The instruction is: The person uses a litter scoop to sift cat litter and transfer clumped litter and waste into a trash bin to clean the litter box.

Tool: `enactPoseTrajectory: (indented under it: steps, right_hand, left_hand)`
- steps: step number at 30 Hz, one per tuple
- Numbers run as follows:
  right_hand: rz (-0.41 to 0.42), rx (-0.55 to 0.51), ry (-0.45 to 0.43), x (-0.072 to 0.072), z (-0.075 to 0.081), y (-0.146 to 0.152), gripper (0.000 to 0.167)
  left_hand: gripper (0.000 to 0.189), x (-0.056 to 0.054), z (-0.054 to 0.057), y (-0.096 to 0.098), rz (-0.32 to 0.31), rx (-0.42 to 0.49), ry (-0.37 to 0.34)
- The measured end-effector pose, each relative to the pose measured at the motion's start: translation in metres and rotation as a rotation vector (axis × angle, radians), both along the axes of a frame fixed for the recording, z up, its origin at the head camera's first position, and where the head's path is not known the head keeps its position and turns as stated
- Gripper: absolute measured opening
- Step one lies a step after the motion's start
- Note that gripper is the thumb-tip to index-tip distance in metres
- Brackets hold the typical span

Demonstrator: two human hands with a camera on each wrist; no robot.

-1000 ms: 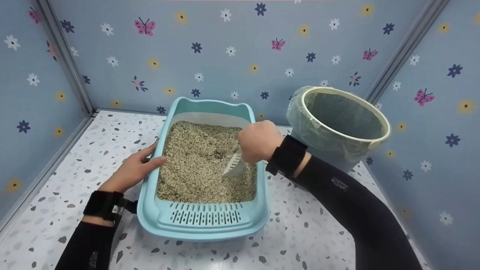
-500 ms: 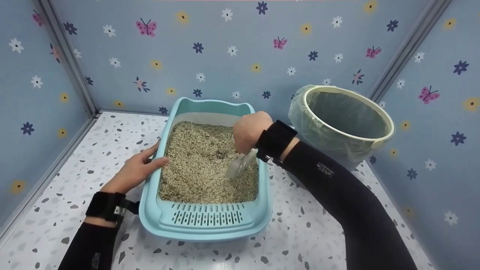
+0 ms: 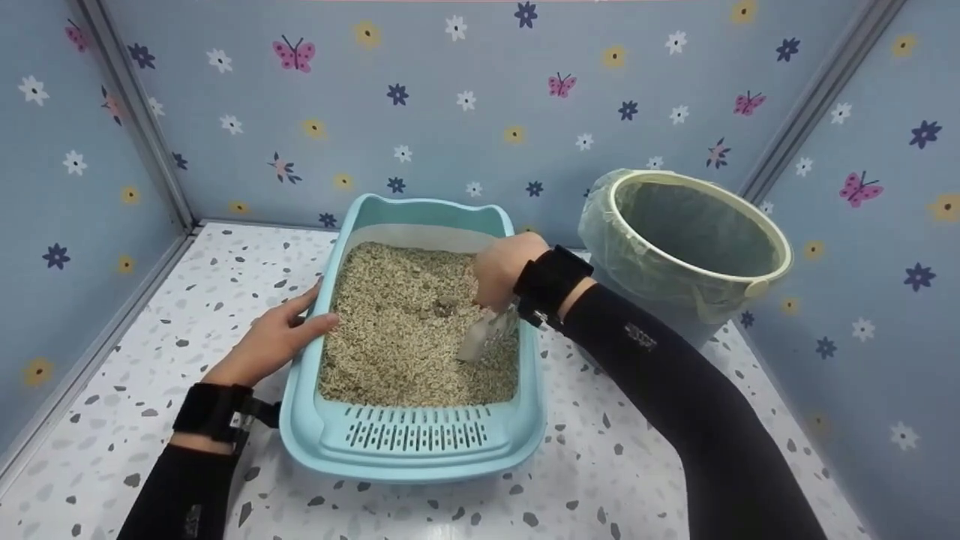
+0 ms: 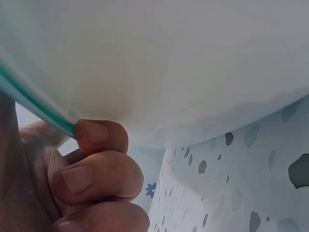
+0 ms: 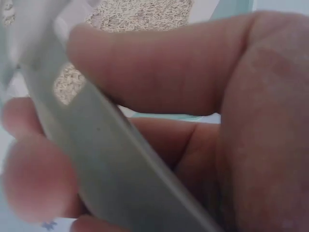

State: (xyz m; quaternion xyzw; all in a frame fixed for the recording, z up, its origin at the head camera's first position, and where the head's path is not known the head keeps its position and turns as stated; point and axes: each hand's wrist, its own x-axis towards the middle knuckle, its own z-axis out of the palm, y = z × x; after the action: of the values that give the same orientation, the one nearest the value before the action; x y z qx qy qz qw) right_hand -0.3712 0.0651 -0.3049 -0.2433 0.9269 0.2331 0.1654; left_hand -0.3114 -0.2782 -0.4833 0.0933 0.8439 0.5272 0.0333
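Observation:
A light blue litter box (image 3: 412,466) stands on the speckled surface, filled with beige pellet litter (image 3: 390,337). My left hand (image 3: 271,339) grips its left rim, thumb over the edge; the left wrist view shows curled fingers (image 4: 108,179) under the rim. Over the right part of the litter, my right hand (image 3: 502,268) holds a pale litter scoop (image 3: 475,341), its blade low at the litter and blurred. In the right wrist view, thumb and fingers wrap the scoop's handle (image 5: 111,159). A darker clump (image 3: 445,306) lies left of the scoop.
A bin (image 3: 701,225) with a translucent liner and cream ring stands at the back right, behind the right forearm. Blue flowered wall panels (image 3: 450,135) enclose the back and both sides. The speckled tabletop (image 3: 600,465) extends around the box.
My right wrist has turned, so the scoop's blade now shows at a different angle, slightly further right. The left hand keeps its hold on the rim. The view has shifted a little.

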Motion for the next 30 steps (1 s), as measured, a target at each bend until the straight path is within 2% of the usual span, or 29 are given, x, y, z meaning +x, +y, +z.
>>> enactPoseTrajectory:
  steps: [4,10,19,30]
  right_hand:
    - [0.025,-0.063,0.006,-0.003,-0.012,0.006,0.04]
    - [0.01,-0.117,0.038,-0.006,-0.028,0.006,0.035]
    - [0.009,-0.187,0.067,-0.012,-0.037,0.012,0.03]
    - [-0.024,-0.267,0.026,-0.013,-0.048,0.012,0.035]
  left_hand:
    - [0.084,0.0,0.0,-0.001,0.003,-0.002,0.002]
    - [0.085,-0.001,0.0,0.001,0.004,-0.018,0.006]
    - [0.084,-0.002,0.003,0.002,0.007,-0.02,0.001]
    - [0.084,-0.001,-0.001,0.0,-0.011,-0.012,-0.013]
